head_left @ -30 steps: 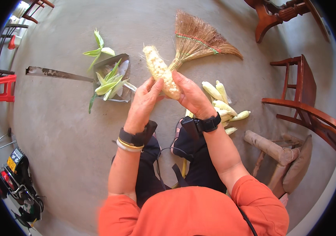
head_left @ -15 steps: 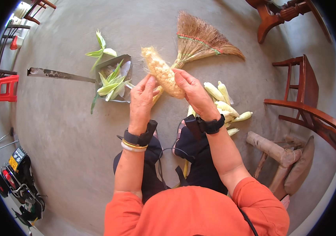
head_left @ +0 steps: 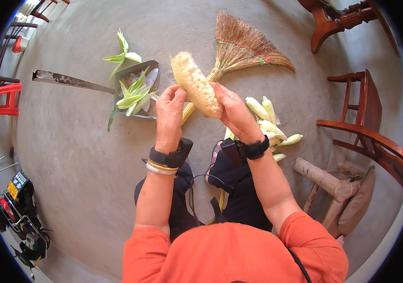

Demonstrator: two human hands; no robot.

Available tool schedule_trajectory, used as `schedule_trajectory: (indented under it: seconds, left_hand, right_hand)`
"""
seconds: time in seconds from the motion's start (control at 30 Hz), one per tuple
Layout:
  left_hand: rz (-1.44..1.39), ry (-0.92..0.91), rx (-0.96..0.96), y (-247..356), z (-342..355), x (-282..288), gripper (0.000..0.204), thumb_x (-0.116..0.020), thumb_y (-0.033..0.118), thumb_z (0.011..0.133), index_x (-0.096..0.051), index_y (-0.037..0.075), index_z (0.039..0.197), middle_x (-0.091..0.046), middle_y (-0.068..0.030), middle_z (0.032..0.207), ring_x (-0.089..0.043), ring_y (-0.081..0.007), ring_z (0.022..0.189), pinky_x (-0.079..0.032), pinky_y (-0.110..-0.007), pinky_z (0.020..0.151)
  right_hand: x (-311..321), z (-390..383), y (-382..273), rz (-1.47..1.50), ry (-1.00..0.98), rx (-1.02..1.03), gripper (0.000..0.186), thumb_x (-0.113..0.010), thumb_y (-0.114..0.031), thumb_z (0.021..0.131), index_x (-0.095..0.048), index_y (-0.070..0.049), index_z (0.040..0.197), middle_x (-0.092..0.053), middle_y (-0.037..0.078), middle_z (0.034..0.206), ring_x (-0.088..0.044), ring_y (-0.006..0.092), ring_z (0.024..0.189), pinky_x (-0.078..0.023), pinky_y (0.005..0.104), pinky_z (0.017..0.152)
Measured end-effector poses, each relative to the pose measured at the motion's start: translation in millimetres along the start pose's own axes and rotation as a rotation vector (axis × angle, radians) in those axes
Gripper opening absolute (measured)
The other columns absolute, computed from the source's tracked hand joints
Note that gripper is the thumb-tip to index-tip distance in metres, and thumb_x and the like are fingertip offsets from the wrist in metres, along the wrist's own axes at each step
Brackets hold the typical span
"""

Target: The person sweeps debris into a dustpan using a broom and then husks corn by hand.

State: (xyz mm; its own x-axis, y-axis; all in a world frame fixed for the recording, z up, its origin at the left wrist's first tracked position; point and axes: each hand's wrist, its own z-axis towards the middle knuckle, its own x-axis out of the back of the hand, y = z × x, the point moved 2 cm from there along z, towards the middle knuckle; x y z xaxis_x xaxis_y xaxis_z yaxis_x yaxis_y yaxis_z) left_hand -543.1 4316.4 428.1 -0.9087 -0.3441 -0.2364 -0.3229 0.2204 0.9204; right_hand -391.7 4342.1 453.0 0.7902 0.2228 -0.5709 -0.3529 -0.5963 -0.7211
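A pale yellow ear of corn [head_left: 196, 87] is raised before me, tilted with its tip away and to the left. Fine silk strands fringe the tip. My right hand [head_left: 237, 111] is wrapped round its lower right end, thumb on the kernels. Beside the cob's left edge, my left hand [head_left: 170, 111] is closed in a pinch of thumb and fingertips. What sits in that pinch is too small to make out. Several ears in pale green husks [head_left: 271, 127] lie on the floor beyond my right wrist.
A dustpan [head_left: 122, 113] holding green husks lies left, its long handle [head_left: 71, 81] pointing left. More husk leaves [head_left: 122, 55] lie beyond it. A straw broom [head_left: 248, 45] rests ahead. Right are wooden chairs [head_left: 366, 104] and a log-like wooden piece [head_left: 326, 179]; far left, a red stool [head_left: 6, 99].
My left hand has drawn slightly left, its fingers now pinched at the cob's edge. The cob has turned a little in my right hand and its tip has risen slightly.
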Motion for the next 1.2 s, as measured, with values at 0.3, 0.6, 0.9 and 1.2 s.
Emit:
schedule_trajectory:
  seconds: [0.3, 0.6, 0.9, 1.2]
  left_hand:
    - [0.086, -0.052, -0.056, 4.8, -0.2, -12.3, 0.029, -0.054, 0.023, 0.090, -0.056, -0.003, 0.105, -0.061, -0.0048, 0.096, -0.055, -0.0104, 0.085, -0.044, -0.023, 0.076]
    - [0.019, -0.103, 0.051, 16.8, -6.7, -18.6, 0.042, -0.052, 0.036, 0.092, -0.055, 0.002, 0.117, -0.061, -0.0029, 0.104, -0.057, -0.0102, 0.092, -0.046, -0.026, 0.081]
    - [-0.236, -0.052, 0.120, 12.0, -5.3, -16.7, 0.035, -0.052, 0.031, 0.092, -0.054, 0.005, 0.117, -0.061, -0.0048, 0.108, -0.057, -0.0138, 0.099, -0.045, -0.030, 0.082]
    - [-0.726, -0.105, 0.104, -9.8, -7.5, -20.3, 0.014, -0.045, 0.015, 0.094, -0.052, 0.004, 0.101, -0.058, -0.0050, 0.091, -0.055, -0.0187, 0.091, -0.042, -0.032, 0.086]
  right_hand:
    - [-0.2, 3.5, 6.0, -0.364, 0.137, 0.265, 0.056, -0.059, -0.040, 0.087, -0.042, -0.002, 0.124, -0.056, 0.003, 0.106, -0.054, 0.0085, 0.094, -0.046, 0.0242, 0.079]
    - [-9.6, -2.7, -4.0, -0.473, 0.126, 0.054, 0.050, -0.067, -0.037, 0.082, -0.052, 0.000, 0.114, -0.059, 0.003, 0.096, -0.051, 0.0074, 0.088, -0.043, 0.0218, 0.075]
    - [-0.2, 3.5, 8.0, -0.509, 0.187, 0.132, 0.050, -0.060, -0.038, 0.087, -0.050, 0.000, 0.117, -0.058, 0.004, 0.099, -0.052, 0.0086, 0.094, -0.042, 0.0228, 0.080]
    - [24.6, 17.3, 13.3, 0.376, 0.165, 0.065, 0.038, -0.042, -0.033, 0.096, -0.046, -0.004, 0.121, -0.057, 0.010, 0.112, -0.056, 0.0210, 0.103, -0.045, 0.0366, 0.090]
